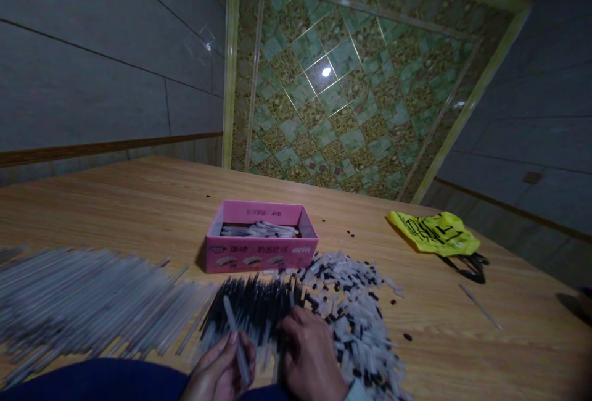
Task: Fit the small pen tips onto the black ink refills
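Note:
Between the thumb and fingers of my left hand [222,367] is a clear plastic pen barrel [236,339], tilted up and away from me. My right hand [309,348] reaches over the near right end of a row of dark pen refills [254,302], its fingers curled down. A pale slim piece shows by its fingertips, but what the fingers grip is hidden. Right of that hand spreads a heap of small white and black pen parts [361,321]. Many clear barrels [102,302] lie side by side on the left.
Behind the refills stands an open pink box [261,256] with slim pen pieces inside. A yellow bag [432,232] with black straps lies at the right of the wooden table [152,203], and a single thin stick [480,306] lies nearer. A few black bits are scattered about.

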A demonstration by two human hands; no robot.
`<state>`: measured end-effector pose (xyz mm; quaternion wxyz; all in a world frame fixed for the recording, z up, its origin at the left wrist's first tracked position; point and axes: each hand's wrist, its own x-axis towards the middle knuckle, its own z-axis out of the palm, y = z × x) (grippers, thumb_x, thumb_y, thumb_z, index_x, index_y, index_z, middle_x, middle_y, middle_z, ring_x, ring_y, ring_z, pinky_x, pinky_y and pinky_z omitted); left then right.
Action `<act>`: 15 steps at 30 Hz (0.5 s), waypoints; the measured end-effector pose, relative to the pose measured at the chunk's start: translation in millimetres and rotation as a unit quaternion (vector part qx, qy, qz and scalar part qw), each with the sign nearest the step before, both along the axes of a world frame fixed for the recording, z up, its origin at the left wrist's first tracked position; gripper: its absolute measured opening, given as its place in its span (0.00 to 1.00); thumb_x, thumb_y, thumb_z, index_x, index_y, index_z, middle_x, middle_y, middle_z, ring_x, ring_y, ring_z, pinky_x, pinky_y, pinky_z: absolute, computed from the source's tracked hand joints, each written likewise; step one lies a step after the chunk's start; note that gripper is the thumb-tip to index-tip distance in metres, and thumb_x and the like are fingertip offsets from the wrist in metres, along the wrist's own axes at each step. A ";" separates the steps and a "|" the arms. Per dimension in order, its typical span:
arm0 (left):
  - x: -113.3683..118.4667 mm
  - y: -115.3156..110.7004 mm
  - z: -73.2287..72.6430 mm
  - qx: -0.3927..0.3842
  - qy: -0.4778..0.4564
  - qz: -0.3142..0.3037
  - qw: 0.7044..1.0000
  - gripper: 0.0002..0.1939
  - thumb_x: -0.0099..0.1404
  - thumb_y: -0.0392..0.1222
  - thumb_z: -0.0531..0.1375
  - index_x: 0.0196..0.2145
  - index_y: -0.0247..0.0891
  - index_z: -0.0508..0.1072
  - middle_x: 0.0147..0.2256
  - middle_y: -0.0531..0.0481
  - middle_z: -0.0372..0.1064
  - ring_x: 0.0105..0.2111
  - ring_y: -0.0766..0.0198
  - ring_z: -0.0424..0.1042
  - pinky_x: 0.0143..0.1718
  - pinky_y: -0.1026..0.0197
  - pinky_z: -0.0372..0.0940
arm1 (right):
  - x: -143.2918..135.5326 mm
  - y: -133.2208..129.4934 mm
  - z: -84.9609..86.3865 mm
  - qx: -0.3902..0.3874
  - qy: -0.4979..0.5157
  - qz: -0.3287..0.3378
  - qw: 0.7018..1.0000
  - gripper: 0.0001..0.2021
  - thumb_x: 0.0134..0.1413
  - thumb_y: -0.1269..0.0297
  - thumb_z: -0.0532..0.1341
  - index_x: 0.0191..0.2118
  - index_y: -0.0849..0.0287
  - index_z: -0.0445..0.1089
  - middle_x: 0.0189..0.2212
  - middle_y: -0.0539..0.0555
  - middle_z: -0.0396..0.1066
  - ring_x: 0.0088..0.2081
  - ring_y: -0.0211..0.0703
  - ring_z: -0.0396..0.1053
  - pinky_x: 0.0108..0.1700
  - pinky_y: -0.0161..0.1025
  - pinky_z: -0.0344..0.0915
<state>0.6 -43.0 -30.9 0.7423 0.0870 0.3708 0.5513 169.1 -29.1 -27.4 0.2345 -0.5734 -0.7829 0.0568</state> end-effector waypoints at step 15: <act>-5.9 37.1 -15.6 0.057 0.021 0.078 0.995 0.06 0.51 0.29 0.62 0.30 0.30 0.73 0.24 0.47 0.70 0.18 0.72 0.67 0.18 0.71 0.62 | 6.6 10.2 -3.3 0.054 -0.035 0.126 0.990 0.10 0.49 0.72 0.57 0.35 0.52 0.72 0.29 0.51 0.65 0.32 0.39 0.62 0.32 0.34 0.54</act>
